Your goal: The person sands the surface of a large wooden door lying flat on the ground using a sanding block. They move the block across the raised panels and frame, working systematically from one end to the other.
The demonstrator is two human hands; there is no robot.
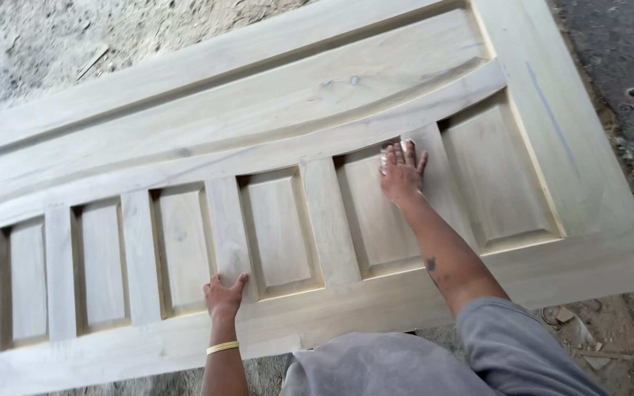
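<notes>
Left grip: left hand [223, 295], fingers spread and open, palm flat on the door's lower rail just below an upright bar; it grasps nothing. A yellow bangle [222, 347] sits on the wrist.
Right grip: right hand [401, 173], fingers closed down over a small pale pad [393, 147], seemingly sandpaper, pressing it on the top edge of a recessed panel.
Door: unfinished pale wooden door [273, 110], lying flat on its face; whatever carries it is hidden.
Door, long axis: runs left to right across the view, rising slightly toward the right; the right end lies nearest the right hand.
Panels: a row of upright recessed panels [279, 229], their long axes crosswise to the door's length, pointing away from the person.
Curved rail: sweeps above the row of panels, rising to the right.
Relation: the worked panel lies ahead and right of the body; the right hand is on it, the left hand well apart to the left.
Floor: dusty ground [23, 44] beyond the door.
</notes>
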